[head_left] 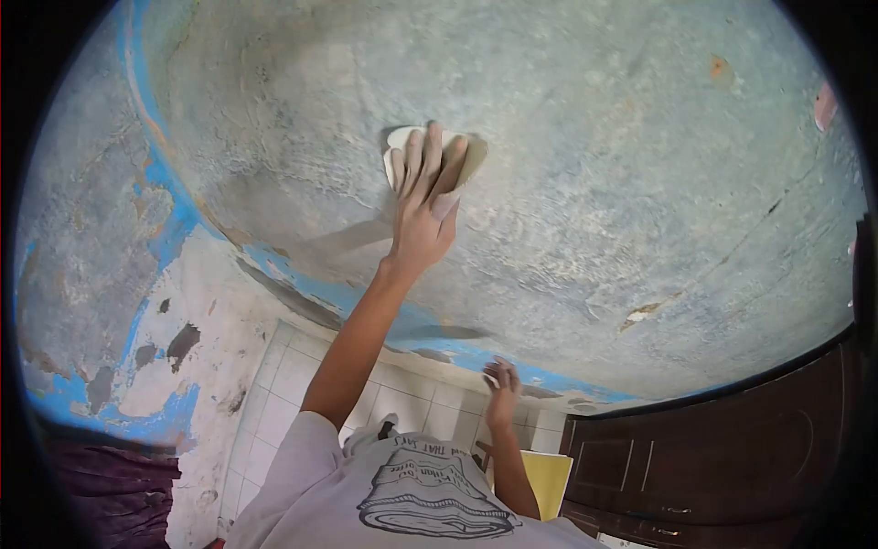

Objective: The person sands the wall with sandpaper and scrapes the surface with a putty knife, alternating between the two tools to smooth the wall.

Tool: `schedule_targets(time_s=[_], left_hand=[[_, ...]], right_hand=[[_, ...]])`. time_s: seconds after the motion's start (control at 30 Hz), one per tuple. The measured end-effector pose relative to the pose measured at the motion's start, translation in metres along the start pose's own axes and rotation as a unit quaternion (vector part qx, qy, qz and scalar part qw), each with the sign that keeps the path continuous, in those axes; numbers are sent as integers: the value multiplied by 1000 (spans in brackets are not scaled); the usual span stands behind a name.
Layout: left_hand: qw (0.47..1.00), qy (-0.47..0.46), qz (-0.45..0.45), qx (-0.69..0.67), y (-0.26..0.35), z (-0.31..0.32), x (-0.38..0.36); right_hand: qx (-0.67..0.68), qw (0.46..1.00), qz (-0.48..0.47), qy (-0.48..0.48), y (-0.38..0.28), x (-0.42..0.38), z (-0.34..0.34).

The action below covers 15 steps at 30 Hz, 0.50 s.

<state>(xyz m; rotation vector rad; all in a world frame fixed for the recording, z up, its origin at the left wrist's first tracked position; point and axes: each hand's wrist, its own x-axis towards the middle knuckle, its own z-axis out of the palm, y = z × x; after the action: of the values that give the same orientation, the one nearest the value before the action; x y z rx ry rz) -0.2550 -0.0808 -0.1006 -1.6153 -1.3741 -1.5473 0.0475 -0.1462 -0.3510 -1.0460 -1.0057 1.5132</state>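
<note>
My left hand (427,188) is stretched up onto the worn grey wall (567,165). Its fingers press a pale, bent sheet of sandpaper (475,157) flat against the surface, with the edges curling out on both sides of the hand. Lower down hangs my right hand (502,377), close to the blue strip (549,375) along the wall's lower part. Its fingers are loosely bent and apart, with nothing in them. Greyish dust coats the fingers of both hands.
Dark brown cabinets (704,439) line the lower right. A yellow panel (546,480) stands beside my right arm. White floor tiles (402,405) lie below. Peeling paint covers the left side wall (197,302), above a dark purple cloth (110,494).
</note>
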Motion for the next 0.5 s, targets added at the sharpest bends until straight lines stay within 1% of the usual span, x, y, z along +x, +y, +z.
schedule_targets(time_s=[0.07, 0.1, 0.13, 0.2, 0.23, 0.27, 0.3, 0.37, 0.4, 0.47, 0.5], left_hand=[[1000, 11, 0, 27, -17, -8, 5], [999, 26, -25, 27, -21, -5, -9], [997, 43, -50, 28, -22, 3, -34], [984, 76, -161, -5, -19, 31, -103], [983, 57, -176, -5, -14, 46, -138], [981, 39, -190, -6, -13, 54, -159], [982, 30, -187, 1, -15, 48, -154], [983, 11, -182, 10, -13, 34, -120], [989, 24, -148, 18, -20, 21, -89], [992, 68, -105, -13, -31, -2, -24], [994, 75, -84, -3, -33, -16, 5]], right_hand=[[6, 998, -30, 47, 0, 6, -5], [7, 997, -47, 67, -2, 10, -7], [8, 994, -65, 85, -2, 16, -5], [-27, 988, -108, 104, -21, 16, 19], [-44, 984, -129, 117, -30, 15, 28], [-64, 986, -126, 85, -34, 18, 30], [-73, 985, -137, 81, -42, 17, 43], [-95, 979, -160, 78, -65, 14, 69], [-91, 980, -168, 63, -71, 14, 74], [-93, 979, -173, 54, -79, 17, 84], [-93, 979, -175, 48, -80, 17, 87]])
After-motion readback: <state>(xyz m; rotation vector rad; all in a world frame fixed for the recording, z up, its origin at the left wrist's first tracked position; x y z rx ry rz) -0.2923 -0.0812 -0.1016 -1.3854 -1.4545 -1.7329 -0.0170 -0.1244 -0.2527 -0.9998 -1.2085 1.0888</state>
